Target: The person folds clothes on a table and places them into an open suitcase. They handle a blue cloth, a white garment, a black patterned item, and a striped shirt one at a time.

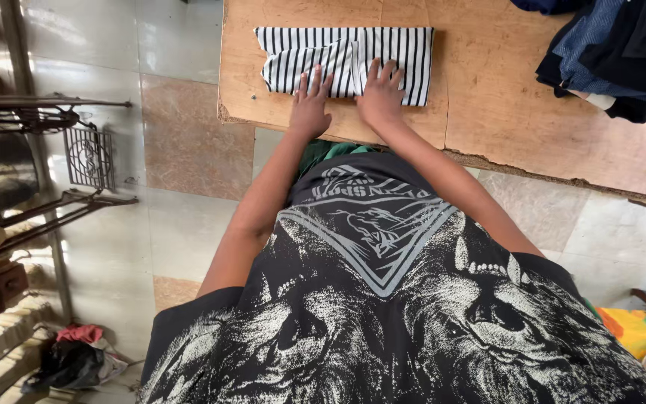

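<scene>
Striped folded garment [345, 61] under flat, open-fingered left hand [309, 105] and right hand [380, 96], side by side.

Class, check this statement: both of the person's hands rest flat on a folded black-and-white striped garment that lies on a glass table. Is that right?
Not quite: the table is wooden, not glass. The head view shows the left hand and the right hand resting flat on the folded black-and-white striped garment that lies on it.

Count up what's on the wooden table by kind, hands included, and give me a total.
Striped folded garment: 1
Pile of dark clothes, individual pieces not countable: 1
Hands pressing flat on the striped garment: 2, left hand and right hand
Total on the wooden table: 4
</scene>
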